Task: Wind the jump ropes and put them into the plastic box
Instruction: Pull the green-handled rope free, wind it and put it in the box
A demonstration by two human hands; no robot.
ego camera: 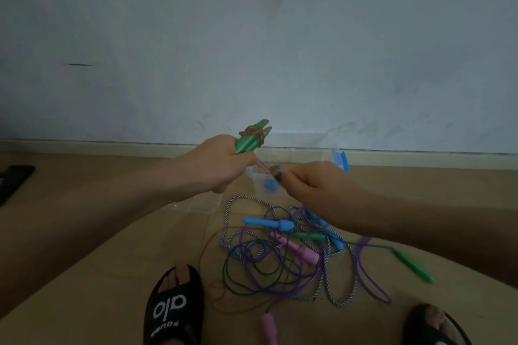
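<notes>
Gripping paired green plastic handles (248,141) in my left hand (224,161), my right hand (305,179) is pinching the thin reddish cord (262,165) taut — keeping wraps tight.

Tangled ropes (283,255) just before the plastic box (263,179)

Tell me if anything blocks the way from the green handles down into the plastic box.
Only the right hand does: it pinches the rope end just above the plastic box, between the box and the green handles in the left hand's grip. Nothing else visible blocks the way.
</notes>
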